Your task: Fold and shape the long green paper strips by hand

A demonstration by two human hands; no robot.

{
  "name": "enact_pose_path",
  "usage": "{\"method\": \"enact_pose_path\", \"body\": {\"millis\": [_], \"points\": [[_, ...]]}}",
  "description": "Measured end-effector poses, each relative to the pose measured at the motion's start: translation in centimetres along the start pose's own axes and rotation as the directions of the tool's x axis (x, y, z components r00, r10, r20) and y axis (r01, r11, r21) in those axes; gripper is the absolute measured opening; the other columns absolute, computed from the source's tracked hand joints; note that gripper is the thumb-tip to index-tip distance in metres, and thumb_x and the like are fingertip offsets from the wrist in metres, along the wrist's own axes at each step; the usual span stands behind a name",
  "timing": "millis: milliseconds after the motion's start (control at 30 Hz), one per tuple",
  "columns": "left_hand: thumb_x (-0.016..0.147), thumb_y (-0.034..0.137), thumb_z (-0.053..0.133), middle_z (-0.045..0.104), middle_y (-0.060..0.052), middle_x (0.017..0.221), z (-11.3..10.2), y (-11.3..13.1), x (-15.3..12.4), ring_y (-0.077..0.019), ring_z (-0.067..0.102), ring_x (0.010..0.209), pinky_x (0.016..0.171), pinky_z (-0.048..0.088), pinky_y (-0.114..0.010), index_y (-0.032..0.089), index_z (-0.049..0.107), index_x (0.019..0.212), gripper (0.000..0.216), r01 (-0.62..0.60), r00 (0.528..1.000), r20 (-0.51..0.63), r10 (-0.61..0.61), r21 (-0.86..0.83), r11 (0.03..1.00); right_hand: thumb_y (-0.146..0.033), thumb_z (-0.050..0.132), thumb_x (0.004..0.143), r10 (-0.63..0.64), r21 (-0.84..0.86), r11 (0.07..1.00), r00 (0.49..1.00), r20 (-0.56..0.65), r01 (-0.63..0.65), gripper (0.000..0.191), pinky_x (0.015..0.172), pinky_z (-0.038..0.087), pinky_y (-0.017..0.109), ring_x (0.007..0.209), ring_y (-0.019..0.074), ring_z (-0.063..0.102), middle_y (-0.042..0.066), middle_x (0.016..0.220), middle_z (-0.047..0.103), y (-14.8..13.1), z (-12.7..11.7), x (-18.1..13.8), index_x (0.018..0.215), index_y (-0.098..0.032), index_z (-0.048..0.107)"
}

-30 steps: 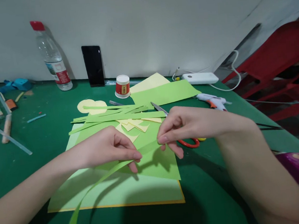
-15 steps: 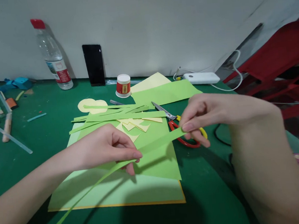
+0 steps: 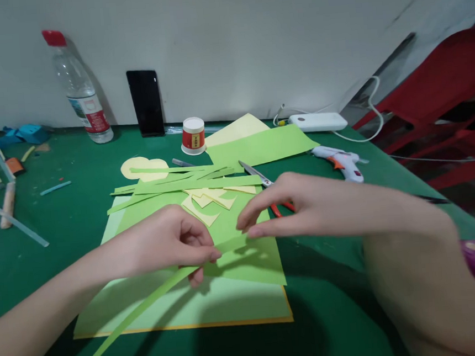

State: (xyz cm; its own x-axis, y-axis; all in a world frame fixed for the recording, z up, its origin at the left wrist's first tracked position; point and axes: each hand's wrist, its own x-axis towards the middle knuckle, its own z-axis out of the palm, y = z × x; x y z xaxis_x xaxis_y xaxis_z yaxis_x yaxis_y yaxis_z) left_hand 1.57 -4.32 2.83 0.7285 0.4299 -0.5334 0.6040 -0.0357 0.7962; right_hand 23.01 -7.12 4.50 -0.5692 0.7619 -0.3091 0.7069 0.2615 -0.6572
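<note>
My left hand (image 3: 176, 239) pinches a long light-green paper strip (image 3: 148, 302) between thumb and fingers. The strip's tail runs down toward the lower left. At its short upper end, my right hand (image 3: 302, 203) has thumb and fingertips closed around the paper. Beneath both hands lie a bright green sheet (image 3: 266, 272) and pale green sheets (image 3: 248, 301) with an orange edge below. Several cut green strips (image 3: 196, 185) and pale yellow scraps (image 3: 207, 216) rest at the top of this stack. Scissors (image 3: 257, 173) lie beyond my right hand, their handles partly covered by it.
Along the wall stand a water bottle (image 3: 85, 105), a black phone (image 3: 146, 103) and a red-and-white cup (image 3: 193, 136). A green sheet (image 3: 263, 145), a white power strip (image 3: 318, 121) and a glue gun (image 3: 342, 163) are at the right. Craft pieces (image 3: 9, 203) lie left; a red chair (image 3: 441, 82) stands beyond.
My right hand has moved left and slightly down along the strip, close to my left hand. The glue gun it covered now shows. My left hand still pinches the strip, a little lower.
</note>
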Motion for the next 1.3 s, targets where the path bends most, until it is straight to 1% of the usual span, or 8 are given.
{"method": "enact_pose_path", "body": {"millis": [133,233,333,500,733,933,1133,1300], "points": [[0.075,0.034,0.057,0.063,0.000,0.052,0.2,0.0,0.0,-0.0049,0.038,0.041,0.041,0.026,-0.017,0.014,0.065,0.070,0.022,-0.018,1.000,-0.006,0.018,-0.050,0.999,-0.034,0.046,0.084,-0.066,0.096,0.994,0.996,0.059,0.060,0.031,0.047,0.031,0.021,0.052,0.0078,0.045,0.000,0.067,0.064,-1.2,1.8,1.1,0.079,-0.015,0.070],[0.075,0.034,0.058,0.060,0.003,0.049,0.4,0.1,-0.1,-0.0048,0.045,0.041,0.043,0.030,-0.015,0.014,0.065,0.067,0.022,-0.013,0.998,-0.057,0.010,-0.044,0.999,-0.026,0.045,0.084,-0.064,0.172,0.984,0.995,0.080,0.049,0.030,0.043,0.026,0.021,0.043,0.0053,0.035,-0.003,0.053,0.056,-1.2,1.8,1.4,0.067,-0.013,0.068],[0.076,0.035,0.058,0.060,0.002,0.049,0.4,0.5,-0.4,-0.0038,0.042,0.038,0.041,0.028,-0.015,0.013,0.062,0.061,0.027,0.017,0.995,-0.094,-0.018,-0.011,1.000,-0.022,0.047,0.083,-0.075,0.200,0.978,0.993,0.090,0.056,0.029,0.043,0.024,0.021,0.042,0.0051,0.033,-0.004,0.048,0.050,-1.2,1.2,1.2,0.064,-0.012,0.067],[0.076,0.031,0.059,0.062,0.001,0.051,0.7,1.0,-0.7,-0.0032,0.033,0.037,0.039,0.025,-0.015,0.013,0.062,0.058,0.026,-0.013,0.996,-0.091,0.013,0.007,1.000,-0.023,0.047,0.084,-0.081,0.225,0.973,0.985,0.151,0.045,0.029,0.043,0.024,0.020,0.043,0.0051,0.033,-0.003,0.050,0.054,-1.3,0.8,1.0,0.063,-0.012,0.065],[0.073,0.030,0.062,0.061,0.003,0.045,0.6,0.8,-0.7,-0.0022,0.037,0.035,0.037,0.025,-0.014,0.013,0.061,0.057,0.024,-0.043,0.983,-0.178,0.045,0.011,0.999,-0.029,0.047,0.085,-0.054,0.203,0.979,0.987,0.154,0.022,0.031,0.040,0.022,0.021,0.041,0.0050,0.030,-0.004,0.052,0.057,-0.4,-0.4,0.3,0.062,-0.015,0.063],[0.072,0.030,0.063,0.060,0.005,0.042,0.5,0.9,-0.8,-0.0022,0.043,0.034,0.035,0.025,-0.012,0.014,0.061,0.054,0.024,-0.078,0.964,-0.254,0.076,0.002,0.997,-0.035,0.047,0.084,-0.038,0.086,0.996,0.988,0.152,0.026,0.034,0.040,0.022,0.022,0.040,0.0053,0.028,-0.004,0.046,0.046,0.6,-1.5,-0.6,0.064,-0.015,0.067],[0.071,0.027,0.064,0.058,0.005,0.040,0.7,0.9,-0.8,-0.0022,0.046,0.034,0.035,0.027,-0.011,0.014,0.060,0.053,0.023,-0.028,0.971,-0.237,0.023,-0.016,0.999,-0.030,0.044,0.086,-0.072,0.011,0.997,0.994,0.085,0.072,0.029,0.047,0.031,0.020,0.052,0.0071,0.041,0.000,0.066,0.060,-0.4,-0.1,-0.2,0.085,-0.014,0.069],[0.073,0.027,0.061,0.058,0.005,0.041,1.2,0.7,-0.4,-0.0007,0.041,0.032,0.034,0.024,-0.010,0.014,0.060,0.054,0.023,-0.023,0.975,-0.222,0.025,0.012,1.000,-0.029,0.045,0.085,-0.068,0.134,0.989,0.994,0.082,0.057,0.029,0.044,0.028,0.020,0.047,0.0053,0.040,-0.001,0.063,0.062,-1.4,1.9,1.0,0.076,-0.014,0.069]]}}
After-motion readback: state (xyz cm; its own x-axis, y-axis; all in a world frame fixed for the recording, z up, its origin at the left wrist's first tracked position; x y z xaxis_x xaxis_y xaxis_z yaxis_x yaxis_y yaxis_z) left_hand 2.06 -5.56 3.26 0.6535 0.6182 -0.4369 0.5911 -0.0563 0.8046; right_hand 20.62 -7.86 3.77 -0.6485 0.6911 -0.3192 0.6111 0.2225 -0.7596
